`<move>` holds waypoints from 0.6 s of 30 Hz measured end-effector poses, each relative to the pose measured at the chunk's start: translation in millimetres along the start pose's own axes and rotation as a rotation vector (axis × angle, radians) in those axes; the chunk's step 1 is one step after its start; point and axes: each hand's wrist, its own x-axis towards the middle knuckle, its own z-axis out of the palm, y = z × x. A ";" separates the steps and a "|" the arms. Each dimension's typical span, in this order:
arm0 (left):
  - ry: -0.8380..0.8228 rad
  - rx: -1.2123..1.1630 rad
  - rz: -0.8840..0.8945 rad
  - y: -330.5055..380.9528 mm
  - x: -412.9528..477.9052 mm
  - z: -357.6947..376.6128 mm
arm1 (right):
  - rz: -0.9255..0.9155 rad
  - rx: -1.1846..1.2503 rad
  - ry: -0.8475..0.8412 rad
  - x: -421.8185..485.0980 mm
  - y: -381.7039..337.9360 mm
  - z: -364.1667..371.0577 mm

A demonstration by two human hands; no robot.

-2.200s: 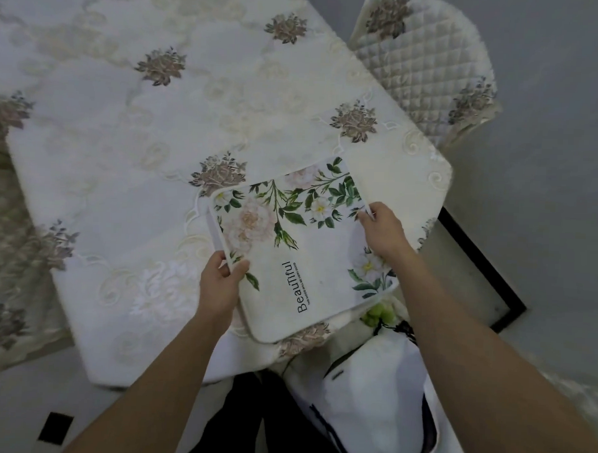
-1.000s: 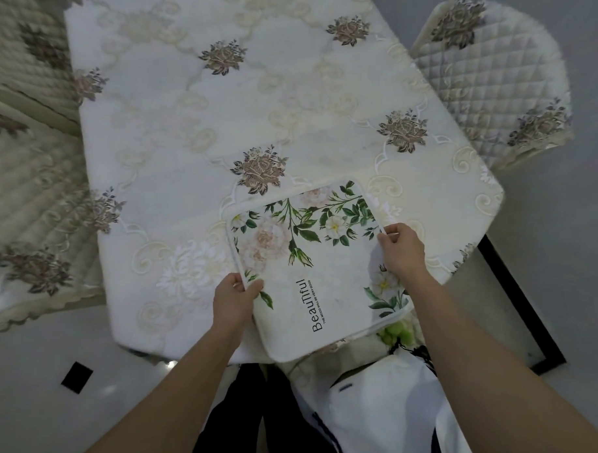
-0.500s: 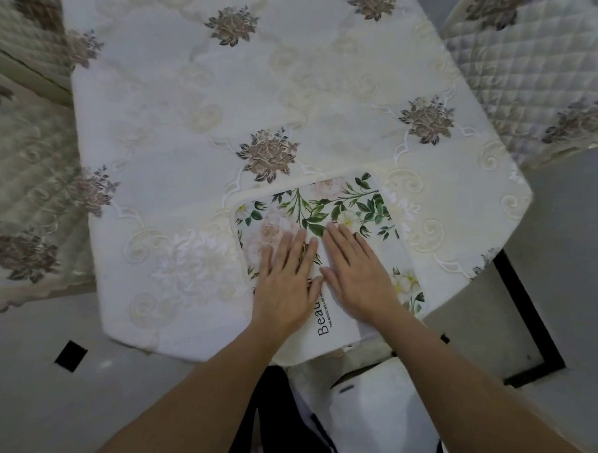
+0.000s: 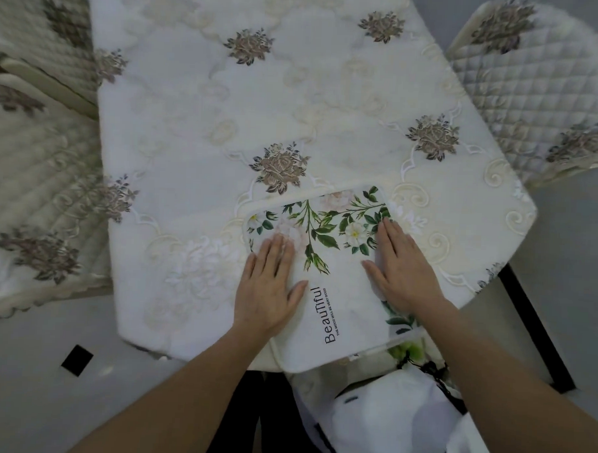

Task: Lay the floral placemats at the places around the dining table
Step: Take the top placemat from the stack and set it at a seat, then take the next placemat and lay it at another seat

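A white placemat (image 4: 336, 288) with green leaves, pale flowers and the word "Beautiful" lies flat at the near end of the dining table (image 4: 226, 122), its near edge hanging slightly over the table's rim. My left hand (image 4: 271, 286) presses flat on the mat's left side with straight fingers. My right hand (image 4: 401, 263) presses flat on its right side, fingers straight and pointing away from me. The table wears a cream embroidered cloth with brown flower motifs.
A quilted cream chair (image 4: 539, 89) stands at the right of the table, and more quilted seats (image 4: 38, 190) stand at the left. Below the table's near end lies white fabric with green print (image 4: 402, 423). A grey floor (image 4: 48, 387) surrounds everything.
Earlier both hands gripped the placemat by its side edges. They let go, pressed flat together at its centre, and have now slid apart to its left and right sides.
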 end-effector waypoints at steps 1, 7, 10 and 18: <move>-0.005 -0.025 0.000 -2.1 0.7 -8.6 | 0.037 0.012 0.022 0.1 -3.2 -5.0; 0.079 0.017 0.051 -22.4 8.7 -81.4 | 0.132 0.112 0.184 1.8 -37.0 -55.4; 0.147 0.037 0.082 -30.3 10.7 -111.1 | 0.075 0.102 0.249 -2.0 -59.5 -83.3; 0.346 0.081 0.185 -55.5 -3.2 -153.9 | -0.053 0.038 0.369 -17.6 -130.6 -115.6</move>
